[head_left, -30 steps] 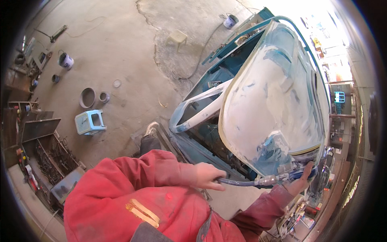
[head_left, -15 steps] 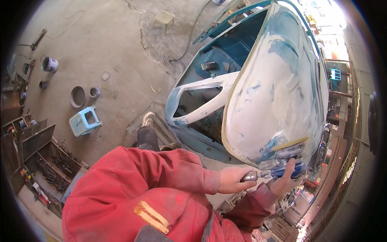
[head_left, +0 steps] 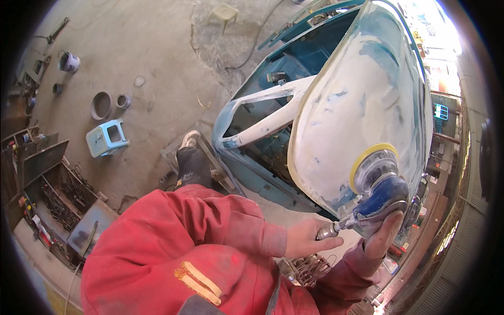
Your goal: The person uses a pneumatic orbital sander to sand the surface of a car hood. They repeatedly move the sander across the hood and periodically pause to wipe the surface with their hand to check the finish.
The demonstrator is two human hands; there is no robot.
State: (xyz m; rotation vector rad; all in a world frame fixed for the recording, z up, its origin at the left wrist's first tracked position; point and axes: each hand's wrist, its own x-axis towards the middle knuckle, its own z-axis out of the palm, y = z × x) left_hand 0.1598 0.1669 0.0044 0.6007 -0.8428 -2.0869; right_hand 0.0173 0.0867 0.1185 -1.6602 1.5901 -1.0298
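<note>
My right hand [head_left: 386,233] is wrapped around the blue body of a pneumatic sander [head_left: 386,194]. A round grey pad with a yellow rim sits at the sander's far end. My left hand [head_left: 308,237] grips the metal fitting [head_left: 326,231] at its near end, with the thumb along it. The pad overlaps the lower end of a large curved panel [head_left: 336,131], teal under patchy white filler; whether it touches, I cannot tell. This panel belongs to a teal vehicle body shell [head_left: 262,181] with an open window frame.
On the concrete floor to the left stand a light blue stool [head_left: 106,138], a round basin [head_left: 101,106], a small pot [head_left: 124,101] and a white bucket [head_left: 69,62]. A toolbox [head_left: 58,194] lies at lower left. A beige stool [head_left: 224,11] is farther back.
Both hands have moved with the sander. Its pad was tilted nearly edge-on and now shows a rounder outline, higher in the view. The view has shifted slightly.
</note>
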